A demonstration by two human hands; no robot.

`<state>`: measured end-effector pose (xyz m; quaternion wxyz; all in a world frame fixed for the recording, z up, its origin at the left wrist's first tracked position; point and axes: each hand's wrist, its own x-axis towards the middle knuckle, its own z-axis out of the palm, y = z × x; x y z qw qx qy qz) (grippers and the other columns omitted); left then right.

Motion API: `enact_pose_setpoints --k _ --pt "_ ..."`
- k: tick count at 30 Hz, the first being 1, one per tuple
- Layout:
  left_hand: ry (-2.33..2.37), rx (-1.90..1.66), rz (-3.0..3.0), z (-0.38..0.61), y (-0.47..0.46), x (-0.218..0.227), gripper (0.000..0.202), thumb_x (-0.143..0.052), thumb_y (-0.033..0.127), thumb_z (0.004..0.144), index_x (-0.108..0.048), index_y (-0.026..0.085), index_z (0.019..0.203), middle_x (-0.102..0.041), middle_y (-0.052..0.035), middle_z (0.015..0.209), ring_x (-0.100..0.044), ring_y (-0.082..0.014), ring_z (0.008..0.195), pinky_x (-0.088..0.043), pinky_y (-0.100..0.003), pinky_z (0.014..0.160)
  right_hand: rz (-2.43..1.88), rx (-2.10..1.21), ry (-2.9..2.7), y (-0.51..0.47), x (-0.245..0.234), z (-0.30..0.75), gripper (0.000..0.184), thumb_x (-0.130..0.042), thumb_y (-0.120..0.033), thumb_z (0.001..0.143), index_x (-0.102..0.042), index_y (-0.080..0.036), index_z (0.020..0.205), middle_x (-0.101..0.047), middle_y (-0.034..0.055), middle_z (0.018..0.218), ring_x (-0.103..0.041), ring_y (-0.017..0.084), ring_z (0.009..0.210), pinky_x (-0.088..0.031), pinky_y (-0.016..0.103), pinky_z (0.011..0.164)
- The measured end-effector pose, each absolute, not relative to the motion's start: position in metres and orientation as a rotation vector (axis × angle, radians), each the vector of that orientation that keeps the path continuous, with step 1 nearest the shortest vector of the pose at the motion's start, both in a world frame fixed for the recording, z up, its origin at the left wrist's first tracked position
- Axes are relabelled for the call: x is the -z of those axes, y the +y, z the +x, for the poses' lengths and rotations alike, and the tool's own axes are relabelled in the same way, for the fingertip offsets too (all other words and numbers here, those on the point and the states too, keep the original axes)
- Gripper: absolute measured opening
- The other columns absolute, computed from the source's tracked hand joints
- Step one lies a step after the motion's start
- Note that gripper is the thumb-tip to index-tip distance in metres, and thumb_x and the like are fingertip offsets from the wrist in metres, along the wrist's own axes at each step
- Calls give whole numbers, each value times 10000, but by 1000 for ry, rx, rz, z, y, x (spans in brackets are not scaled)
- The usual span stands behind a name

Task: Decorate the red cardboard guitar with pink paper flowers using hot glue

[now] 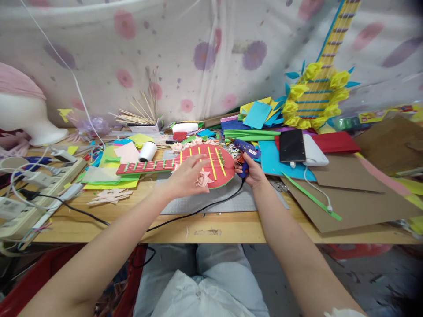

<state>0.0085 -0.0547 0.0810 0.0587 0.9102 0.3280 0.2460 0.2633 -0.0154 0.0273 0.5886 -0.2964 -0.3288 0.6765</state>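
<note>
A red toy guitar (150, 166) with yellow strips, green frets and thin strings lies on the grey cutting mat (214, 206), its neck pointing left. Pink paper flowers edge its body. My left hand (187, 176) is over the lower edge of the body, thumb and fingers apart around a pink paper flower (203, 178); whether it presses on the flower I cannot tell. Beside the guitar's right end, my right hand (254, 174) grips a blue glue gun (245, 168), nozzle pointing up and left. Its black cord (205, 208) runs left across the mat.
Left are a power strip (49, 193), a foam head (29, 112), coloured sheets and pink paper pieces (110, 196). A white roll (147, 152) stands behind the neck. Right lie a black phone (292, 146), cardboard (350, 193) and a yellow guitar (313, 97) leaning on the curtain.
</note>
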Motion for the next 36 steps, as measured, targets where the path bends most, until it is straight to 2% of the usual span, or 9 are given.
enact_pose_setpoints --k 3,5,8,11,14,20,24,31,36 --pt "1174 -1056 2583 -4 -43 -101 454 -533 345 812 -420 188 1223 -459 -125 1262 -416 -231 1210 -352 -414 1022 -638 -1591 -675 -13 -26 266 331 -763 -406 594 -542 -177 683 -557 -33 628 -381 22 447 -322 123 335" --pt "1252 -1161 2475 -11 -36 -110 418 -505 317 825 -426 170 1209 -503 -113 1203 -475 -204 1133 -385 -383 982 -606 -1603 -604 -10 -23 269 343 -764 -412 593 -528 -183 689 -549 -40 623 -376 17 442 -324 111 332" --pt "1184 -958 2497 -16 -34 -114 433 -551 319 789 -457 172 1186 -543 -87 1166 -502 -192 1090 -398 -360 954 -587 -1596 -534 -7 -19 272 341 -750 -418 615 -508 -193 698 -543 -47 620 -377 15 438 -335 102 332" --pt "1082 -630 2597 -12 -40 -111 328 -565 338 774 -555 189 1065 -583 -64 1108 -502 -203 1075 -398 -361 935 -599 -1579 -478 -6 -16 273 319 -734 -410 636 -505 -197 699 -549 -42 628 -384 21 432 -344 111 324" --pt "1078 -437 2615 -5 -45 -106 258 -545 298 774 -589 191 1005 -607 -59 1031 -521 -207 1022 -420 -349 877 -620 -1580 -441 -7 -15 271 306 -732 -403 637 -512 -197 693 -557 -38 628 -379 25 421 -343 121 311" --pt "1037 -269 2631 0 -47 -99 384 -594 217 706 -561 203 1089 -586 -55 1095 -547 -199 1010 -436 -301 823 -632 -1578 -559 -6 -13 270 330 -738 -424 622 -509 -201 702 -568 -44 614 -382 26 421 -340 118 318" --pt "1086 -297 2628 4 -48 -95 374 -614 208 709 -562 206 1079 -600 -53 1073 -562 -199 1003 -444 -290 791 -628 -1567 -568 -6 -12 269 341 -744 -426 613 -505 -203 709 -566 -50 611 -393 24 427 -351 118 332" --pt "1147 -371 2616 9 -50 -85 399 -593 213 742 -528 203 1135 -581 -73 1133 -546 -209 1052 -446 -328 833 -632 -1575 -540 -7 -13 268 341 -750 -416 604 -510 -197 709 -564 -47 609 -390 23 428 -347 118 332" --pt "1095 -418 2611 5 -52 -88 531 -635 270 699 -474 210 1201 -547 -90 1185 -525 -231 1086 -437 -356 873 -642 -1562 -577 -6 -13 270 341 -741 -432 614 -510 -201 711 -570 -47 610 -387 26 425 -335 119 323"
